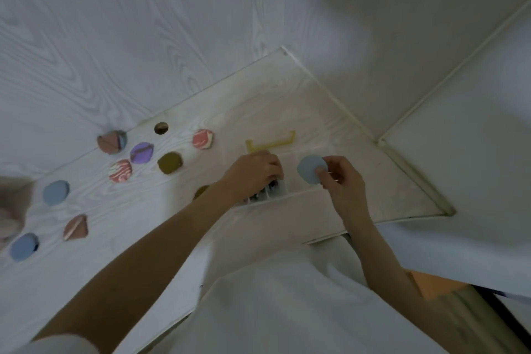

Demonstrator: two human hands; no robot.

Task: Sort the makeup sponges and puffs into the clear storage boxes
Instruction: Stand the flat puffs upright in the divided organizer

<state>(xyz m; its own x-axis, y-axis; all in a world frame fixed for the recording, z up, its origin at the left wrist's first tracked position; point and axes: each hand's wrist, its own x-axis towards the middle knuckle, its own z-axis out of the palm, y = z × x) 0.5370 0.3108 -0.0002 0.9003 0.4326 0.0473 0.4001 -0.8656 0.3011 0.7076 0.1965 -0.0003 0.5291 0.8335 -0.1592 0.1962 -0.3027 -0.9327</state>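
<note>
Puff (311,169) round, pale blue; right hand (343,181) fingers pinching it; left hand (254,171) fingers curled, contents hidden.

— Where does the lone head camera sit?
— Above the white table (178,227), facing steeply down and forward, close over both forearms.
— How wide?
— Wide-angle; table edges bow, walls crowd the upper frame
</note>
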